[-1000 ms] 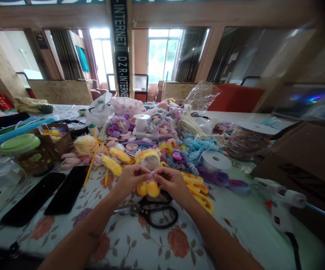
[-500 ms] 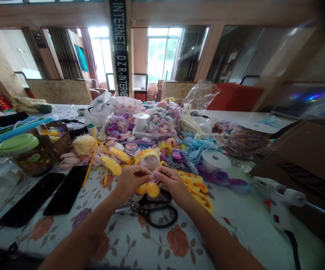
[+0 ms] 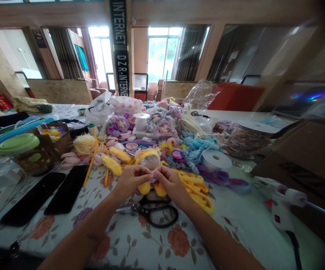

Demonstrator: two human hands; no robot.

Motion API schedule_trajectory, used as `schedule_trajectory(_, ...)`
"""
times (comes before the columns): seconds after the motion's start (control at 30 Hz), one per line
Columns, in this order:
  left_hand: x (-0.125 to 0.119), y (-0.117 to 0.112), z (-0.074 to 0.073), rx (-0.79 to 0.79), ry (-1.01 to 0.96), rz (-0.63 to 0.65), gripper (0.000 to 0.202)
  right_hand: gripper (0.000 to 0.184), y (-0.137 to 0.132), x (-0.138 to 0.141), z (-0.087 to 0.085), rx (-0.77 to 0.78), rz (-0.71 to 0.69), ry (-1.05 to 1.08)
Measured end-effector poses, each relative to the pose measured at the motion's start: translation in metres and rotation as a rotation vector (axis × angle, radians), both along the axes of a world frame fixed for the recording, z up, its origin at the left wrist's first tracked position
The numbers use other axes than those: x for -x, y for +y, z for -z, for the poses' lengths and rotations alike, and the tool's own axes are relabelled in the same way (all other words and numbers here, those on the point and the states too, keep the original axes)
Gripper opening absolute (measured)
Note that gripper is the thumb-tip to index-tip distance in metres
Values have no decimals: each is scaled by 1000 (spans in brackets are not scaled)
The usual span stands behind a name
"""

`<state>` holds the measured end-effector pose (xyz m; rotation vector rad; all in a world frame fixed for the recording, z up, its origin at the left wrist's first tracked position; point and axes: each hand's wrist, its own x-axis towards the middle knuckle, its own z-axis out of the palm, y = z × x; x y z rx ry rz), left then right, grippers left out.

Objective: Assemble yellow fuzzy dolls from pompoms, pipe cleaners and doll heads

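Observation:
My left hand (image 3: 131,183) and my right hand (image 3: 170,183) meet in the middle, thumbs and fingers pinched together. Between their fingertips is a small purple piece (image 3: 153,178), mostly covered; I cannot make out its kind. Two yellow fluffy lobes (image 3: 145,188) hang under it, seemingly joined to it. Just beyond the fingers lies a yellow fluffy ring with a clear round middle (image 3: 149,160). Black-handled scissors (image 3: 162,216) rest on the flowered cloth below the hands. Yellow fuzzy strips (image 3: 197,189) lie looped to the right of my right hand.
Two black phones (image 3: 33,198) and a green-lidded cup (image 3: 21,150) are at left. A heap of doll heads (image 3: 165,129), yarn and ribbon spreads across the back. To the right are a white spool (image 3: 216,160), a hot glue gun (image 3: 282,206) and a cardboard box (image 3: 300,165).
The yellow fluffy lobes under my fingers have swung apart, one now further right. Both hands keep their pinch in nearly the same place.

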<state>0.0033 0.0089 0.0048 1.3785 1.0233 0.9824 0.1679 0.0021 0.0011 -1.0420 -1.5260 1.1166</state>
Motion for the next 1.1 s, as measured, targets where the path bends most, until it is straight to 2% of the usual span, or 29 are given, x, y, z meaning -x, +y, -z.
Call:
schedule_trajectory(0.07,0,0,-1,-22,10,-24,29,22,0,0,0,-146,62,-120)
schedule_trajectory(0.17,1,2,-1,-73,-11,-53,24,11,-1,-1,3,-457,163,-342)
schedule_trajectory(0.23,2,4,1,-105,-37,-42,22,10,-1,-2,6,-661,205,-443)
schedule_trajectory(0.3,2,5,2,-130,-35,-34,20,12,0,-3,8,-801,225,-497)
schedule_trajectory(0.4,1,7,3,-147,21,-46,19,13,2,-3,9,-916,244,-557)
schedule_trajectory(0.53,1,6,2,-196,102,-43,18,13,4,-5,8,-966,276,-596)
schedule_trajectory(0.67,0,4,0,-273,156,-59,17,13,3,-4,11,-906,280,-579)
schedule_trajectory(0.83,-3,-2,-2,-380,284,-114,13,13,1,0,13,-726,249,-497)
schedule_trajectory(0.97,-5,-3,-2,-512,379,-149,12,13,-1,2,7,-466,165,-416)
schedule_trajectory(1.1,-5,-1,-1,-569,397,-141,11,17,-2,1,3,-107,-7,-181)
